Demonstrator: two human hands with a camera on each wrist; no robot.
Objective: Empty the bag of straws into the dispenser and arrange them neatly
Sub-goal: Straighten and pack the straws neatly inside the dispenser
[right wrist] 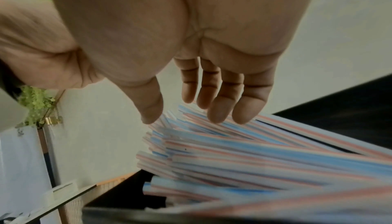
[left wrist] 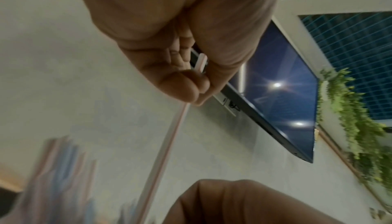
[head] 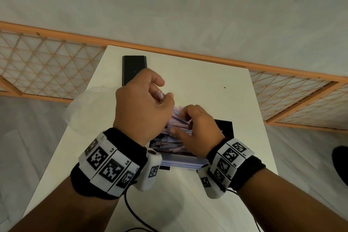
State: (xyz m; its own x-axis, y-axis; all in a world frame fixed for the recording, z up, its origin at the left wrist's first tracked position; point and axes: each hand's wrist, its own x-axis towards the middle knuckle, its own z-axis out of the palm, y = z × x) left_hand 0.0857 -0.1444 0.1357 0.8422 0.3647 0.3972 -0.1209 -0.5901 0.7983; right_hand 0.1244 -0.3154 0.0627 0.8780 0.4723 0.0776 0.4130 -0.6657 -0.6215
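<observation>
Head view: a black open-topped dispenser (head: pixel 225 128) stands on the white worktop (head: pixel 197 73), and it holds a loose heap of red-, blue- and white-striped straws (head: pixel 172 141). Most of them lie with their long axis running roughly left to right across the box; the top layer is tilted, its far-left ends lifted and fanned out above the rim. The right hand (head: pixel 199 132) is over the heap, fingers bent down onto the upper straws. The left hand (head: pixel 141 103) is raised just left of the heap, fingers curled with the thumb against the forefinger. A clear plastic bag (head: pixel 84 107) lies crumpled at the worktop's left edge, and a flat black lid (head: pixel 134 68) lies farther back.

Left wrist view: the left hand's fingers (left wrist: pixel 191 87) pinch a single straw (left wrist: pixel 163 152) near its upper end; it hangs steeply, its long axis running down and slightly left. Blurred striped straw ends show at the lower left.

Right wrist view: the right hand's fingers (right wrist: pixel 229 97) are extended and slightly spread, the tips of some resting on the topmost straws and none curled round any. The straws lie nearly parallel, cut ends pointing left, stacked inside the dispenser's dark wall (right wrist: pixel 347 108)
</observation>
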